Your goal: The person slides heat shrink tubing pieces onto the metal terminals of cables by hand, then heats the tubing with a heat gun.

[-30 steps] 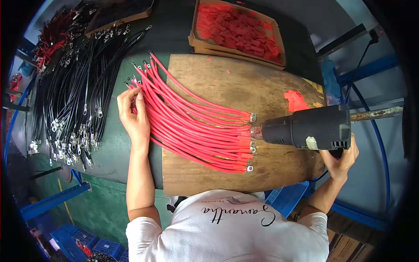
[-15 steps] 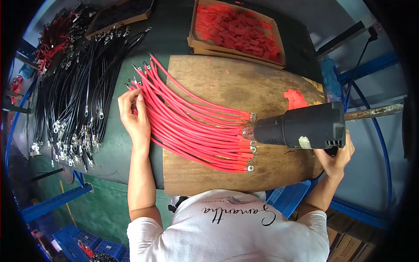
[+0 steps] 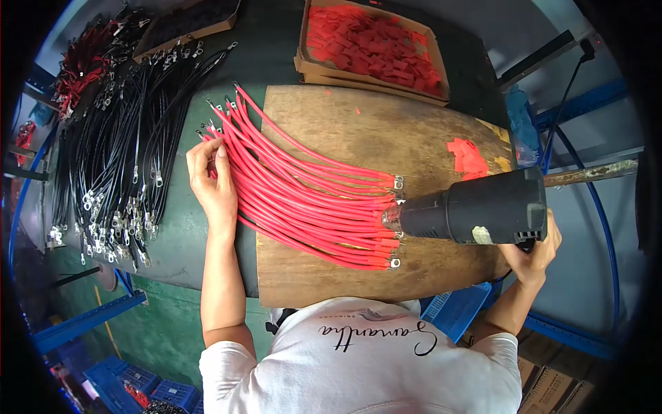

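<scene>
My right hand (image 3: 535,252) is wrapped round the handle of a black heat gun (image 3: 483,207). Its metal nozzle (image 3: 392,217) points left, over the lug ends in the middle of a row of red cables (image 3: 303,200). The cables lie side by side, with metal ring lugs (image 3: 394,263) and red sleeves at their right ends. At the far left ends, my left hand (image 3: 212,176) is closed with thumb and fingers on a red cable; the fingertips partly hide the grip.
A wooden board (image 3: 331,283) lies under the cables. Behind it stands a cardboard box (image 3: 372,79) of red sleeves, and a small pile of red sleeves (image 3: 469,157) rests at the right. Bundled black cables (image 3: 138,152) cover the left side of the dark table.
The heat gun has shifted slightly toward my body, its nozzle passing down along the row of lug ends. My left hand stays in place on the cable ends.
</scene>
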### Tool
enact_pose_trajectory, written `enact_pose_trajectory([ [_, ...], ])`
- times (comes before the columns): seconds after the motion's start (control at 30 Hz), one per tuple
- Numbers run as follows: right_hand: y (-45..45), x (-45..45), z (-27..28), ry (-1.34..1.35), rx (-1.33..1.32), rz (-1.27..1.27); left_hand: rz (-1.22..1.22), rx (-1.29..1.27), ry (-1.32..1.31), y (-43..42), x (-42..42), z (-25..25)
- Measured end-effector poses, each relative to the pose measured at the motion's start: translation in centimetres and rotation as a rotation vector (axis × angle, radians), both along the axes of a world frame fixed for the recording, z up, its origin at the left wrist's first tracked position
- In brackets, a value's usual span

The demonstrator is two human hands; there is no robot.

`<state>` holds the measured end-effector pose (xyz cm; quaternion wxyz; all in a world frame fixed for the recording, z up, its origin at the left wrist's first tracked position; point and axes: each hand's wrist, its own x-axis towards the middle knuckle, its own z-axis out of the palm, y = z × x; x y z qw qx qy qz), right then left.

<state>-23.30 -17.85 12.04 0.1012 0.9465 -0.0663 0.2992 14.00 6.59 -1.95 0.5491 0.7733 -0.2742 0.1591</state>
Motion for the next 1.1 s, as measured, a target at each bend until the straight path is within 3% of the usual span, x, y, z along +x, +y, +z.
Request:
enact_pose_trajectory([
  [0.57, 0.8, -0.1, 0.6, 0.009, 0.050, -0.013, 0.005, -0.001, -0.013, 0.1, 0.2, -0.4],
  [0.77, 1.3, 1.4, 1.1, -0.019, -0.049, 0.020, 0.001, -0.041, 0.014, 0.3, 0.4, -0.6],
  [1.1, 1.3, 0.7, 0.3, -0.015, 0.049, 0.011, 0.010, -0.024, 0.026, 0.5, 0.4, -0.5],
])
